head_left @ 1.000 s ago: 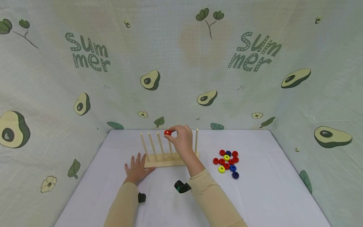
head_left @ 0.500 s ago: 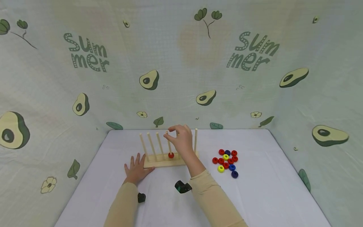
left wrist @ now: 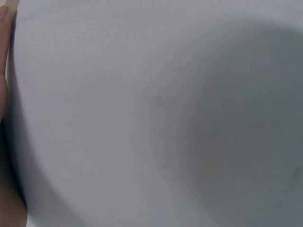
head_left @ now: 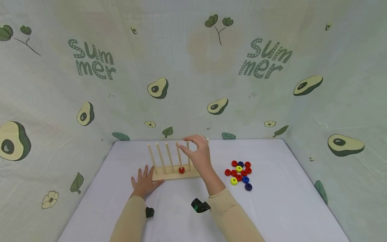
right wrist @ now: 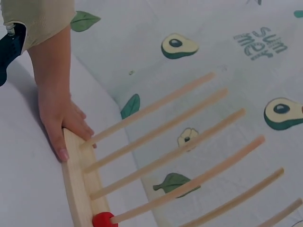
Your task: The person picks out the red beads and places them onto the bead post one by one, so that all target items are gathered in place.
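A wooden rack (head_left: 173, 176) with several upright pegs stands on the table; in the right wrist view its base (right wrist: 75, 189) shows at lower left. One red bead (head_left: 181, 170) sits at the bottom of the fourth peg from the left, and the same bead (right wrist: 105, 220) appears at that view's bottom edge. My left hand (head_left: 143, 184) lies with fingers spread against the rack's left end, as the left hand (right wrist: 59, 116) in the right wrist view confirms. Empty, my right hand (head_left: 199, 153) hovers by the right-hand pegs, thumb and forefinger apart.
To the right of the rack lies a loose group of beads: red ones (head_left: 234, 172), yellow ones (head_left: 233, 181) and blue ones (head_left: 246, 179). A patterned cloth (head_left: 181, 67) hangs behind and beside the white table (head_left: 281, 201).
The red bead has left my right fingertips and dropped down the fourth peg to the base. My right hand has then shifted slightly right. My left hand stays at the rack's end.
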`<state>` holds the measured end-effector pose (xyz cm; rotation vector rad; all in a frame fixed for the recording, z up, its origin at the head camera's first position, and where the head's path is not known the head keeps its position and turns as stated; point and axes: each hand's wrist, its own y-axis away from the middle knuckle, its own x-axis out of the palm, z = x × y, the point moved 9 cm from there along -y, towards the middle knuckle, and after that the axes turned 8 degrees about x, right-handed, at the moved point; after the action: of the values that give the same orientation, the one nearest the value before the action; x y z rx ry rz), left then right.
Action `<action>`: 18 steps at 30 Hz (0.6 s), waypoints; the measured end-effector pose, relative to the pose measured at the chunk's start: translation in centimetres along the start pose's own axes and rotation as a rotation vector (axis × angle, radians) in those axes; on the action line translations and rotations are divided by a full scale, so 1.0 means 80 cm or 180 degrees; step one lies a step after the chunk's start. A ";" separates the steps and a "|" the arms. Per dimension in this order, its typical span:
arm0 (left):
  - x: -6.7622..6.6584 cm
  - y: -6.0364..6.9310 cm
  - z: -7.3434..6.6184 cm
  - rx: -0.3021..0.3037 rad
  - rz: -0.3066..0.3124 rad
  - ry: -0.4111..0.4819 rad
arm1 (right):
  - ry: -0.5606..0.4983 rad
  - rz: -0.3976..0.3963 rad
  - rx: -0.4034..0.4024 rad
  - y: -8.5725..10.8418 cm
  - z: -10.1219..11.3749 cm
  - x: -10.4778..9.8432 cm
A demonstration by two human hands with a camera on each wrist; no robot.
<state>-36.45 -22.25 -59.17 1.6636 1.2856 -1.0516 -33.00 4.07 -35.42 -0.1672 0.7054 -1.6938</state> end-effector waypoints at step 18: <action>0.004 -0.003 0.003 0.0065 -0.0017 0.0115 | -0.0019 -0.0282 0.0485 0.036 -0.050 -0.059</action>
<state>-36.69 -22.34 -59.59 1.7022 1.3073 -1.0455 -31.24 9.69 -38.94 -0.0974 0.5690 -1.8235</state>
